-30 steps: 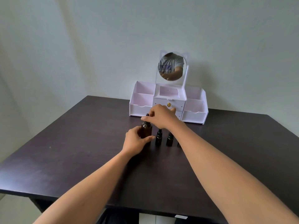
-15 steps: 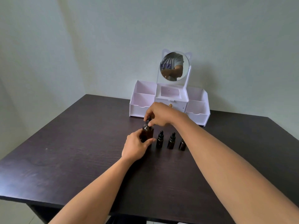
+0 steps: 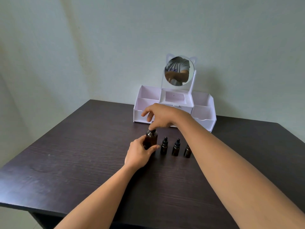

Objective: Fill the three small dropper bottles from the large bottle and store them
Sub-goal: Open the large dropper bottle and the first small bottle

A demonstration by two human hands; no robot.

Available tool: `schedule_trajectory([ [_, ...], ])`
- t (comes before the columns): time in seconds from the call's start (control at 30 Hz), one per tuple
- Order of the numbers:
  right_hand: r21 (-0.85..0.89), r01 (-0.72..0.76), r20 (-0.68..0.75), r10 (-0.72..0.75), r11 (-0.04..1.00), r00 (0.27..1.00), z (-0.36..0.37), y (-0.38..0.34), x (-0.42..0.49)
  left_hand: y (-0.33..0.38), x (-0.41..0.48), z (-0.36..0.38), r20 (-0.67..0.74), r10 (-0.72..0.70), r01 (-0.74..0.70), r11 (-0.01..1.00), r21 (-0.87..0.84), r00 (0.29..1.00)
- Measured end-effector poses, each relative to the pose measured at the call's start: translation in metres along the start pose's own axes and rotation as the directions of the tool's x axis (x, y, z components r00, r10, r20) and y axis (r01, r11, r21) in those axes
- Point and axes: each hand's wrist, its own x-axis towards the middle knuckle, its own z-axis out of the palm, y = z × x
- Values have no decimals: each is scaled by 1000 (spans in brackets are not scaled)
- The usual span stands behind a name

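A large amber bottle (image 3: 152, 138) stands upright on the dark table (image 3: 82, 162). My left hand (image 3: 139, 154) is wrapped around its lower body. My right hand (image 3: 162, 117) is above it, fingertips pinching the black cap (image 3: 152, 130). Three small dark dropper bottles stand in a row to the right: the first (image 3: 164, 146), the second (image 3: 176, 147), and the third (image 3: 187, 151), partly hidden behind my right forearm.
A white organiser (image 3: 204, 119) with open compartments, a small drawer and a round cat-eared mirror (image 3: 179, 71) stands at the back of the table against the wall. The table's front edge is near me.
My right hand has risen slightly on the large bottle's cap and its fingers have spread. The left hand keeps its hold. The camera view has tilted a little.
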Motion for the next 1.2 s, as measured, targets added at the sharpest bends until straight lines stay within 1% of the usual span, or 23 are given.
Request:
schedule_trajectory([
  [0.1,-224,-115,-82,99,968,992,5,1,5,0,-1,0,-7,6,-6,1000,-10,1000],
  [0.17,-271,-130,-108,104,954,989,8,0,4,-1,-2,0,-12,12,-12,1000,-9,1000],
  [0.27,-242,-84,-114,57,967,992,8,-1,1,0,-2,0,-9,4,-4,1000,-9,1000],
  [0.4,-129,-87,-56,81,988,995,0,3,2,0,0,0,2,0,0,1000,-7,1000],
  [0.53,-225,-106,-98,86,969,991,-4,1,0,0,-1,0,2,-1,1,1000,-8,1000],
  [0.6,-211,-119,-114,96,970,989,1,0,2,2,-1,0,8,-8,8,1000,-6,1000],
  [0.67,-211,-105,-114,82,972,990,5,2,5,2,-1,0,10,-16,16,1000,-8,1000],
  [0.77,-162,-73,-85,60,984,995,2,2,4,2,-1,-1,9,-14,14,1000,-4,1000],
  [0.83,-148,-57,-93,43,987,995,-1,2,2,2,-2,-1,1,-8,8,1000,-5,1000],
  [1.03,-193,-89,-114,68,977,991,3,6,6,1,-1,-1,6,-10,10,1000,-5,1000],
  [1.2,-101,-64,-107,53,993,993,-1,10,-3,4,-3,-1,-1,-1,1,1000,-15,1000],
])
